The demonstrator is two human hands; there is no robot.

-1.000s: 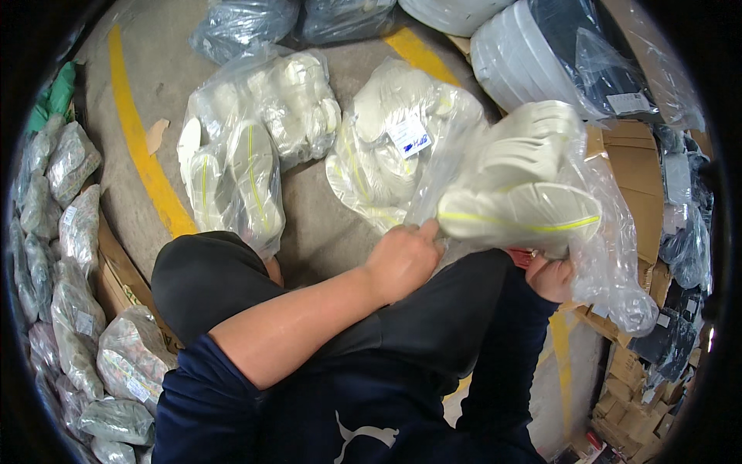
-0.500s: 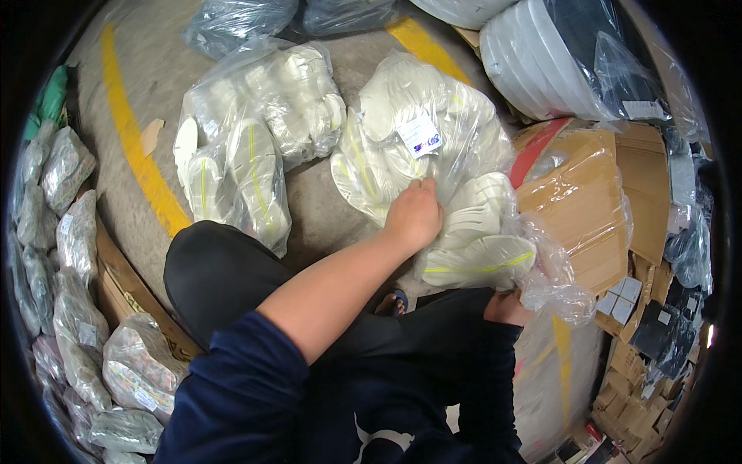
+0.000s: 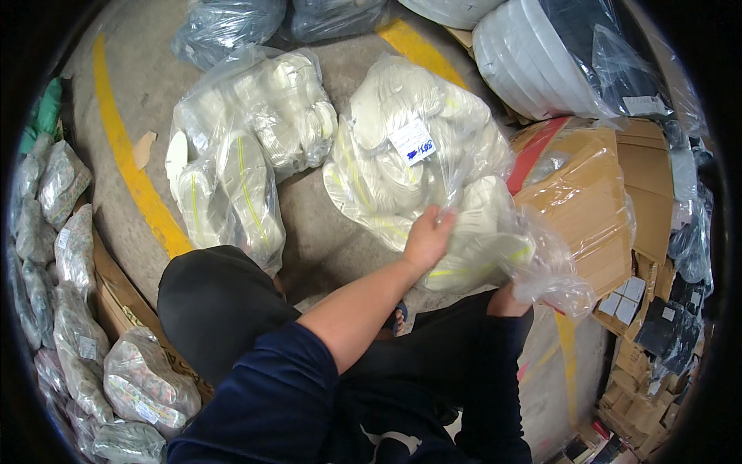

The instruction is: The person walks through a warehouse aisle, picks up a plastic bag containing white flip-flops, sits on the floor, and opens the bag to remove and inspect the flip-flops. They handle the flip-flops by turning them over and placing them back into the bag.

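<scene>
In front of me a clear plastic bag (image 3: 386,193) bulges with stacked off-white shoe soles (image 3: 371,124), some with a yellow-green centre stripe. A white label (image 3: 412,142) shows on its top. My left hand (image 3: 427,241) is closed on the bag's film at its near side, beside the soles there. At the bag's crumpled mouth (image 3: 553,282), my right hand (image 3: 506,300) is partly covered by film; its fingers are hidden, so I cannot tell its grip. A second clear bag of similar soles (image 3: 247,166) lies to the left on the concrete floor.
A large cardboard box (image 3: 576,201) under plastic adjoins the bag on the right. Stacked white curved pieces (image 3: 525,58) stand behind it. Several wrapped bundles (image 3: 147,379) line the left side. Dark plastic bags (image 3: 228,31) lie at the far edge, near a yellow floor line (image 3: 127,162).
My left hand has moved from the middle of the bag toward its near right side. Film now stretches more over the soles near the mouth. My right hand stays by the mouth.
</scene>
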